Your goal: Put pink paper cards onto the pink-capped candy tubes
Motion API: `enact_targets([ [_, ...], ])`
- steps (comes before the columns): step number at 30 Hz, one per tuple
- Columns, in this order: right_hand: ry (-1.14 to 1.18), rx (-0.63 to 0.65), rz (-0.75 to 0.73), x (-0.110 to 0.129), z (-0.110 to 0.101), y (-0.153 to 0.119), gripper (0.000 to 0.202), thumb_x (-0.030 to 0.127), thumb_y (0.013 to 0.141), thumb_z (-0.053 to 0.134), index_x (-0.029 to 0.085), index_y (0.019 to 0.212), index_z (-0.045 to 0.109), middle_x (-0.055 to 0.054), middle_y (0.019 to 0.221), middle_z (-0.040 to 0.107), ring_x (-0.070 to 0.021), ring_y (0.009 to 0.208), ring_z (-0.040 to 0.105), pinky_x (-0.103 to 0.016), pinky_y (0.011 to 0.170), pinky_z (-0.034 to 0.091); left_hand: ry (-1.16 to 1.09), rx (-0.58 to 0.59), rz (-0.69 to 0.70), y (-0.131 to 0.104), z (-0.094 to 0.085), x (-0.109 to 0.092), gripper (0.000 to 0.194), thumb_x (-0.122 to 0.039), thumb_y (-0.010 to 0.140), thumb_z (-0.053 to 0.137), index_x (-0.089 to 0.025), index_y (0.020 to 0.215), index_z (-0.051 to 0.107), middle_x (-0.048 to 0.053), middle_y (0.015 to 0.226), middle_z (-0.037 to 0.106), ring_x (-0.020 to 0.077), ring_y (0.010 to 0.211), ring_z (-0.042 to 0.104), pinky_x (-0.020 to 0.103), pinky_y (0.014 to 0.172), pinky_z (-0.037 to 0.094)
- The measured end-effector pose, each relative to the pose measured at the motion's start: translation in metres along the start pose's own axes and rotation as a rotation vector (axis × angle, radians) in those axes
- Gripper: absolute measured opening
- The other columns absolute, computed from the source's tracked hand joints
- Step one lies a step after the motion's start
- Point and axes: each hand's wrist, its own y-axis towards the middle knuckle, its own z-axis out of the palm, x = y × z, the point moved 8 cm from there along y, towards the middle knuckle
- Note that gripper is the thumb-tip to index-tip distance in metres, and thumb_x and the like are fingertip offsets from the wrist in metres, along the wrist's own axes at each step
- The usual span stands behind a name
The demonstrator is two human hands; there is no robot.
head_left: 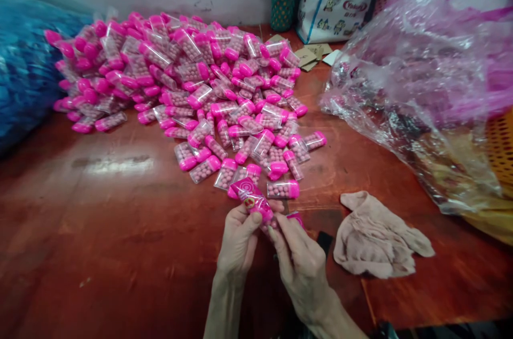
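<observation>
Near the front of the reddish-brown table, my left hand [239, 232] and my right hand [298, 253] meet around one small clear container with pink beads and a pink cap. A printed pink wrapper [251, 196] covers its upper part. My left thumb presses on the wrapper's lower edge, while my right fingers pinch the beaded end. Just beyond my hands spreads a large pile of similar pink-capped containers [200, 93]. Another bit of pink wrapper [295, 218] shows behind my right hand.
A beige cloth [377, 237] lies right of my hands. Large clear and pink plastic bags [420, 77] fill the right side beside an orange basket [500, 147]. A blue bag [32, 61] stands left. At the back are a white printed bag [340, 2] and cardboard pieces [310, 55].
</observation>
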Motion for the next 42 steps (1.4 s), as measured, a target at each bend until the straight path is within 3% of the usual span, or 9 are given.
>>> enact_targets([
  [3,0.086,0.095,0.101,-0.004,0.004,0.004,0.025,0.006,0.086,0.046,0.012,0.107,0.058,-0.009,0.085,0.064,-0.0166,0.077,0.062,-0.026,0.069,0.052,-0.037,0.02,0.009,-0.001,-0.001,-0.002,0.029,-0.03,0.061,0.075,-0.011,0.082,0.072,0.013,0.084,0.071,0.0259,0.082,0.065,0.035,0.075,0.051],
  [6,0.123,0.152,0.181,-0.01,0.008,0.003,0.022,0.01,0.087,0.046,0.015,0.104,0.06,-0.006,0.083,0.065,-0.0151,0.072,0.061,-0.025,0.065,0.052,-0.095,-0.069,0.065,0.0,-0.009,-0.003,0.028,-0.031,0.061,0.075,-0.013,0.082,0.072,0.011,0.084,0.072,0.0256,0.081,0.066,0.037,0.076,0.051],
  [13,0.062,0.099,0.168,-0.016,0.006,0.0,0.023,0.011,0.087,0.046,0.014,0.105,0.06,-0.009,0.091,0.067,-0.0173,0.08,0.064,-0.028,0.072,0.054,-0.12,-0.147,0.04,0.001,-0.01,0.002,0.022,-0.025,0.061,0.076,-0.014,0.079,0.07,0.011,0.075,0.073,0.0262,0.08,0.067,0.04,0.078,0.05],
  [23,0.007,-0.027,0.046,-0.005,0.006,-0.008,0.025,0.008,0.085,0.048,0.01,0.108,0.059,-0.013,0.09,0.068,-0.0203,0.085,0.066,-0.028,0.074,0.056,-0.079,-0.047,-0.041,0.001,-0.003,0.005,0.022,-0.032,0.074,0.064,-0.012,0.082,0.069,0.012,0.075,0.072,0.0281,0.085,0.065,0.039,0.072,0.051],
  [28,0.172,0.016,0.137,-0.005,0.007,-0.01,0.03,0.008,0.085,0.048,0.017,0.112,0.057,-0.01,0.105,0.066,-0.02,0.094,0.064,-0.031,0.081,0.054,-0.016,0.066,-0.117,-0.003,0.002,0.007,0.025,-0.035,0.066,0.07,-0.011,0.074,0.069,0.017,0.085,0.071,0.032,0.082,0.065,0.037,0.063,0.053],
  [33,0.249,0.099,0.413,-0.023,0.013,-0.019,0.028,0.022,0.088,0.048,0.022,0.114,0.056,-0.008,0.111,0.063,-0.021,0.101,0.06,-0.032,0.083,0.052,-0.074,-0.054,-0.046,-0.006,0.002,0.006,0.026,-0.038,0.066,0.069,-0.015,0.079,0.069,0.013,0.086,0.071,0.0276,0.077,0.067,0.034,0.061,0.053],
  [35,0.213,0.1,0.484,-0.03,0.014,-0.02,0.029,0.028,0.089,0.046,0.021,0.116,0.054,-0.007,0.106,0.064,-0.0199,0.096,0.061,-0.031,0.079,0.052,-0.068,-0.081,-0.027,-0.006,0.002,0.006,0.022,-0.033,0.068,0.068,-0.015,0.079,0.069,0.012,0.086,0.071,0.025,0.073,0.067,0.03,0.055,0.052],
  [38,0.276,0.212,0.521,-0.032,0.024,-0.015,0.024,0.028,0.092,0.04,0.02,0.108,0.056,-0.002,0.079,0.065,-0.0141,0.068,0.062,-0.025,0.063,0.051,-0.065,-0.103,-0.005,-0.003,-0.001,0.004,0.02,-0.03,0.071,0.066,-0.013,0.081,0.069,0.012,0.088,0.071,0.0234,0.07,0.067,0.027,0.051,0.05],
  [42,0.273,0.23,0.495,-0.033,0.02,-0.007,0.023,0.025,0.093,0.037,0.018,0.099,0.057,-0.002,0.074,0.063,-0.013,0.062,0.058,-0.023,0.059,0.047,-0.115,-0.193,0.138,0.0,-0.015,-0.012,0.019,-0.03,0.073,0.065,-0.014,0.081,0.07,0.011,0.083,0.072,0.026,0.085,0.066,0.036,0.071,0.052],
])
